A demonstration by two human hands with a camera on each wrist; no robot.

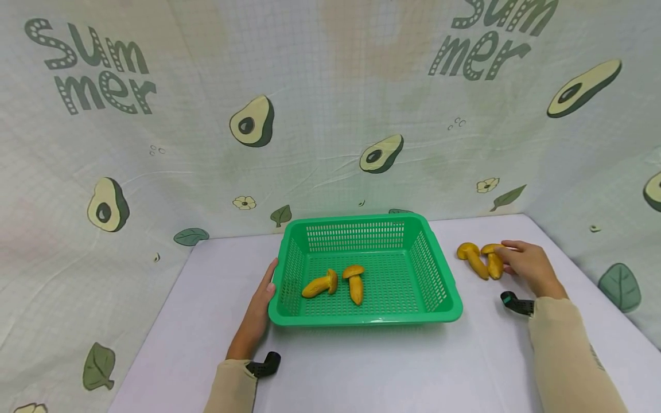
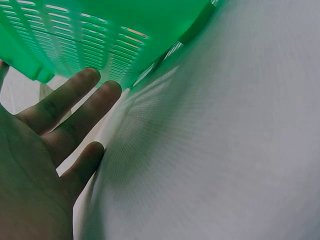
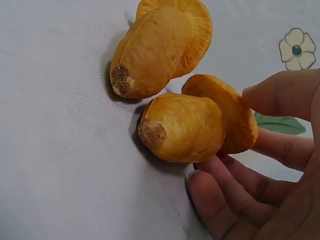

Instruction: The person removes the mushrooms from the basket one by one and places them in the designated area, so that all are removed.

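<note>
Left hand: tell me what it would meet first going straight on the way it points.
The green basket: the left hand points at its outer left side. The fingers look to be touching or nearly touching it, though depth is unclear.

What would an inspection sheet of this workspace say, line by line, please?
Surface: white tablecloth.
Job's things: two yellow mushrooms in the green slotted basket; two more mushrooms right of it on the tablecloth.
Clutter: nothing seen.
Hands: left hand, fingers extended, at the basket's left side; right hand pinches the cap of the rightmost mushroom.
Cables: nothing seen.
Surroundings: avocado-print cloth behind; black wrist cameras on both wrists.
</note>
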